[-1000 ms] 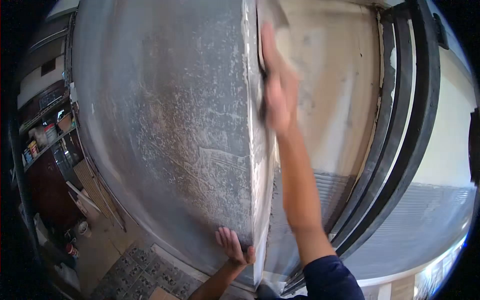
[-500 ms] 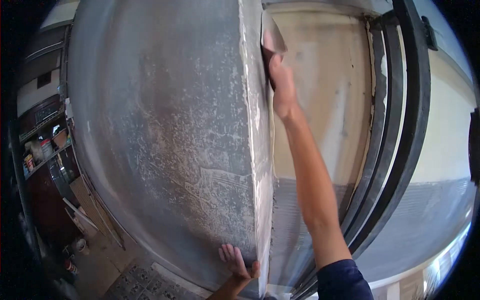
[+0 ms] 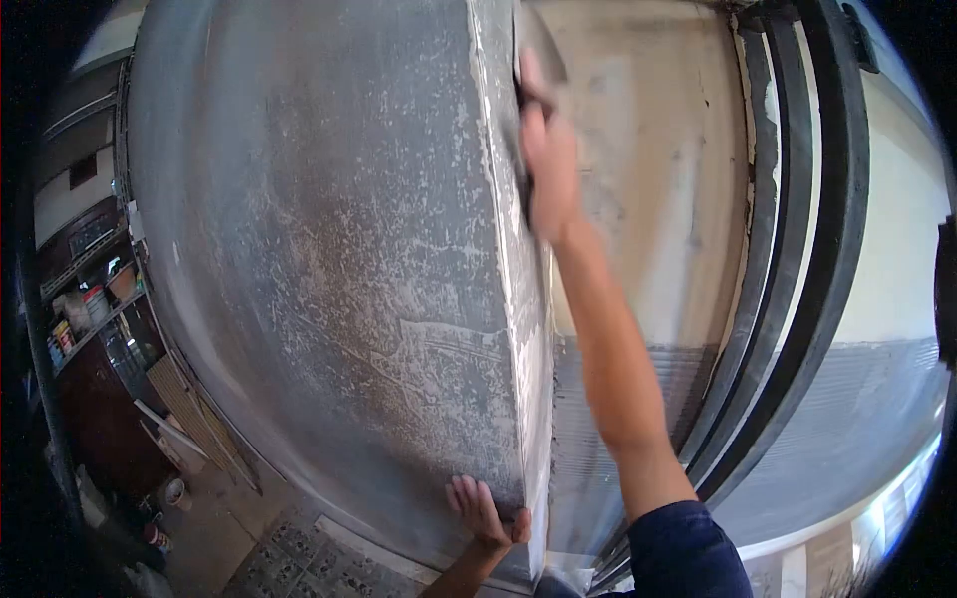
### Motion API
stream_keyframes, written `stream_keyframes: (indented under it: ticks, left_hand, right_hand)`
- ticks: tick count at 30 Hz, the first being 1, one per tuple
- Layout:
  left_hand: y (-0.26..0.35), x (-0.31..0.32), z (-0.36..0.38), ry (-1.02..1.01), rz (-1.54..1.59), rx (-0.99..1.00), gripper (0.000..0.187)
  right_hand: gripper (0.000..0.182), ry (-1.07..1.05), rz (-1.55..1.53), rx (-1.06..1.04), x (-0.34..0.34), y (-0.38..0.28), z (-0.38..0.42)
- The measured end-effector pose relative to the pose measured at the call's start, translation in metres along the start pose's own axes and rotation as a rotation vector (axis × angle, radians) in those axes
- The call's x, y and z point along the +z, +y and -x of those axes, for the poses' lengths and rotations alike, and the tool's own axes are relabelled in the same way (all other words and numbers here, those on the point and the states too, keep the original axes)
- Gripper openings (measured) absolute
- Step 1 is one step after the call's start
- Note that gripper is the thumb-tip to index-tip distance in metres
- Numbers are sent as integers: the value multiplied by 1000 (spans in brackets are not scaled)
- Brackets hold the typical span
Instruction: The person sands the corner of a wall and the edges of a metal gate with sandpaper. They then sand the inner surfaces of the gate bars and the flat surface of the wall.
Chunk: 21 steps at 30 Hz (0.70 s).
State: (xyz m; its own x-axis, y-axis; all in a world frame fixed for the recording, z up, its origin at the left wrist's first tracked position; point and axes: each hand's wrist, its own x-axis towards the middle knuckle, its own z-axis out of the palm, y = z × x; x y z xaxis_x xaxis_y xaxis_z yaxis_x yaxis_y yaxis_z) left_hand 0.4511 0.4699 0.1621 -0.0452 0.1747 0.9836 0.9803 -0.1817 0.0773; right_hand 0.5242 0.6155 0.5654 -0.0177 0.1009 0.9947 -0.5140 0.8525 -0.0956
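A grey wall (image 3: 329, 229) fills the middle of the view, its face mottled with white patches. Rough white filler runs along its vertical corner edge (image 3: 503, 234). High up on the narrow side of that corner, my right hand (image 3: 554, 169) is closed round the handle of a metal trowel. The trowel's blade (image 3: 541, 50) lies close along the side face; motion blurs it, and fingers partly cover it. Low on the corner, my left hand (image 3: 485, 511) rests with fingers stretched over the grey face and thumb at the edge, holding no tool.
Dark metal bars (image 3: 832, 199) curve down on the right, close to my right arm. Behind them is a beige panel (image 3: 648, 199). Shelves with cans (image 3: 95, 304) stand at far left, with boards (image 3: 194, 414) leaning below. Patterned tiles (image 3: 299, 558) cover part of the floor.
My right hand has shifted slightly with the trowel and is more blurred. My left hand stays on the corner. The whole view has tilted a little.
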Motion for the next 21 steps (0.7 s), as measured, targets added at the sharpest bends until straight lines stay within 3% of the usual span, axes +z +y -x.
stream_keyframes:
  ticks: [5,10,12,15,17,20,21]
  left_hand:
    - [4,-2,2,-45,-25,-39,75]
    - [4,5,-1,22,-23,1,76]
    - [-1,7,-5,24,-12,26,76]
    - [4,-2,1,-54,-24,-18,76]
    - [2,1,1,-28,-29,-17,75]
    - [1,1,-6,-6,7,2,76]
    - [0,4,-6,31,23,35,76]
  right_hand:
    - [82,-111,-38,-217,-4,7,115]
    - [84,-47,-12,5,-7,16,-14]
    - [83,-150,-79,119,-13,3,-57]
    - [84,-63,-63,2,-5,-3,-21]
    - [87,-86,30,65,-16,21,16]
    - [92,-54,-56,-144,-13,18,84]
    - [92,-54,-58,-130,-19,18,88]
